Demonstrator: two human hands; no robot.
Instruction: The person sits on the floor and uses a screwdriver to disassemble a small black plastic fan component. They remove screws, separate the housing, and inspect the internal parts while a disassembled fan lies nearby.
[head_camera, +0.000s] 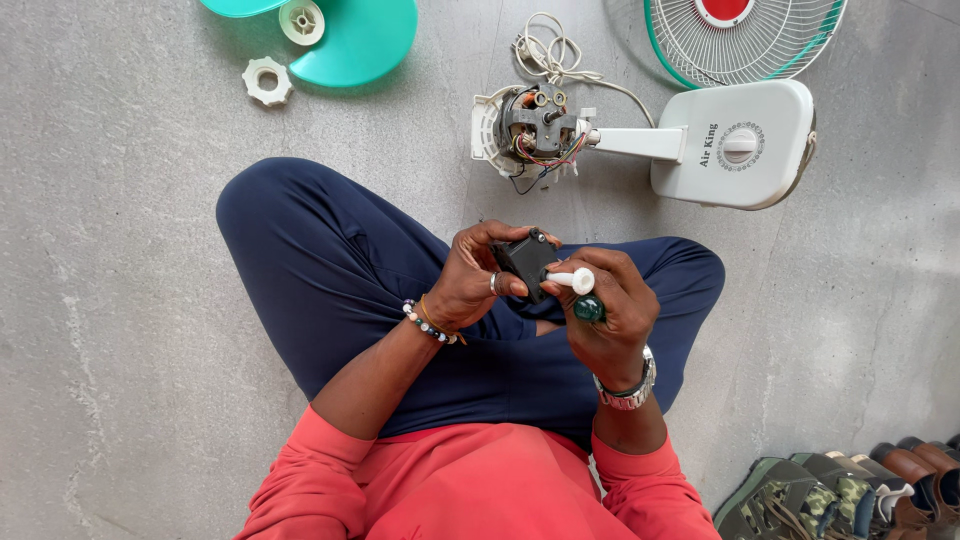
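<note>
I sit cross-legged on a grey floor. My left hand (470, 280) grips a small black boxy part (524, 262) over my lap. My right hand (608, 310) holds a small white knob-like piece (576, 280) against that black part and also clasps a dark green handle (588, 309). Ahead of my knees lies a fan's exposed motor (530, 130) with coloured wires, joined by a white neck to the white fan base (735, 145).
A teal fan blade (350, 40) with a white hub cap (301, 20) and a white ring nut (267, 81) lie at the top left. A white wire fan guard (740, 35) and coiled cord (545, 50) lie up top. Several shoes (850, 490) sit at the bottom right.
</note>
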